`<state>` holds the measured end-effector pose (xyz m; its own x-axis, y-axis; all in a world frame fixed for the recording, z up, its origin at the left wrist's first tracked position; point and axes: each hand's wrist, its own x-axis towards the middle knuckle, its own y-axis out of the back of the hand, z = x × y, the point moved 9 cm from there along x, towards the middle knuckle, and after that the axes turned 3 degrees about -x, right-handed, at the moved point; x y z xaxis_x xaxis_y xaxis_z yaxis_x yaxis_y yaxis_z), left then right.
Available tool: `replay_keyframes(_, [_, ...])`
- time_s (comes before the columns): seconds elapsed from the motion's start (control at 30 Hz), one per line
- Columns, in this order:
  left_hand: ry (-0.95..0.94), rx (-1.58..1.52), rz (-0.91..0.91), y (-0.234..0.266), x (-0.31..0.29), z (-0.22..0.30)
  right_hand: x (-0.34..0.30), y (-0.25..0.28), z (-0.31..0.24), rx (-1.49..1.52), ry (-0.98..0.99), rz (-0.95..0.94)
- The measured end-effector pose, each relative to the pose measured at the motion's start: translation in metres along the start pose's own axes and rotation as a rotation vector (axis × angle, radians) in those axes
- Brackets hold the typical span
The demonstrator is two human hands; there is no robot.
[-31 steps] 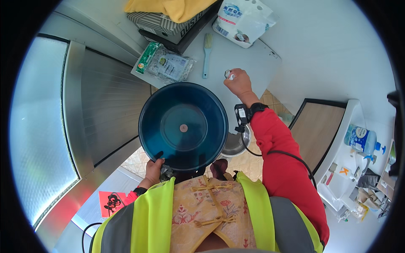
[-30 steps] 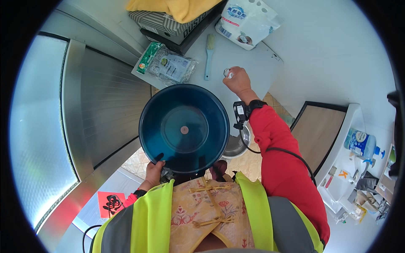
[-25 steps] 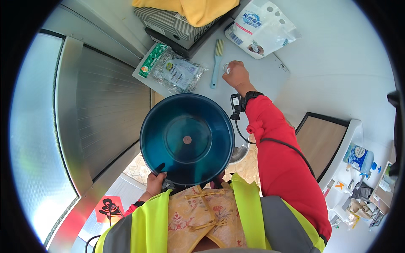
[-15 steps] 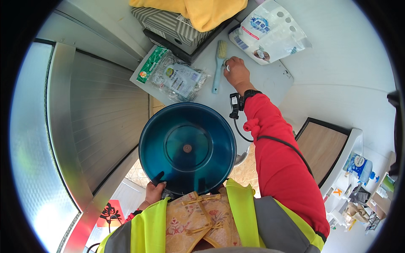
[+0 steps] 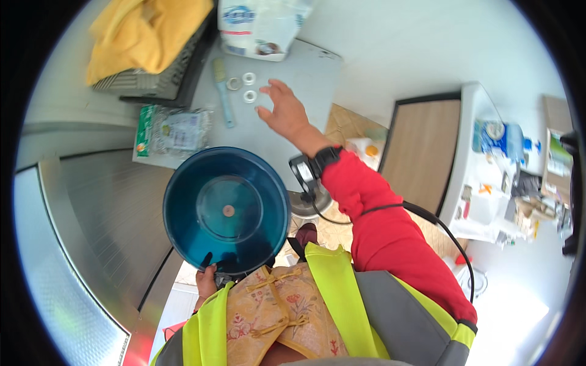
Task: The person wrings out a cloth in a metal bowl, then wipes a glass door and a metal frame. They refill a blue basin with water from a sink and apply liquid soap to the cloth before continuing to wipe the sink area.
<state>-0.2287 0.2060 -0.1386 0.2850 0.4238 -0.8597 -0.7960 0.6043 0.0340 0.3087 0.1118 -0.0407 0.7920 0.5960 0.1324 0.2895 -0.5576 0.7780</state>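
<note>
A round, dark teal basin [image 5: 256, 174] is tilted in front of my body, its inside facing up. My left hand [image 5: 206, 280] grips its lower left rim, with the thumb over the edge. Above the grey table [image 5: 259, 131], my right hand [image 5: 287, 116] hangs with fingers apart and nothing in them. Just left of its fingertips lie a white ring [image 5: 249, 78], a second white ring [image 5: 250, 96] and a duller ring [image 5: 233, 84]. Beside the rings is a light blue brush [image 5: 224, 100] with pale bristles.
A clear bag of silvery scourers [image 5: 182, 129] lies behind the basin. A yellow cloth [image 5: 149, 36] drapes over a striped box [image 5: 160, 76] at the far left. A white plastic package [image 5: 259, 30] stands at the back. Rightward are a wood-topped cabinet [image 5: 421, 152] and a bottle [image 5: 510, 139].
My right hand has drawn back from the spot beside the brush and its fingers have spread. The rings now show. The view has swung right; my left hand keeps the basin.
</note>
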Motion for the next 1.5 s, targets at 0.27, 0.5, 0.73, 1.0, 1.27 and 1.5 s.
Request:
replay_keyframes(0.27, [-0.006,0.036,-0.020,0.004,0.015,0.009,-0.213,0.319,0.012,-0.305,-0.058,0.442])
replay_keyframes(0.5, [-0.093,0.312,0.029,0.003,0.018,0.036,-0.376,0.505,0.189,-0.538,-0.888,0.392])
replay_keyframes(0.73, [-0.078,0.223,0.018,-0.027,-0.020,0.056,-0.423,0.483,0.280,-0.481,-0.895,0.141])
replay_keyframes(1.0, [0.121,0.060,0.067,-0.006,0.000,0.021,-0.389,0.524,0.227,-0.459,-0.738,0.305])
replay_keyframes(1.27, [0.081,-0.026,0.008,-0.014,-0.007,0.021,-0.237,0.405,0.110,0.025,-0.635,0.196])
replay_keyframes(1.5, [0.038,-0.018,0.022,-0.017,-0.013,0.030,-0.107,0.108,0.124,0.352,-0.799,-0.028])
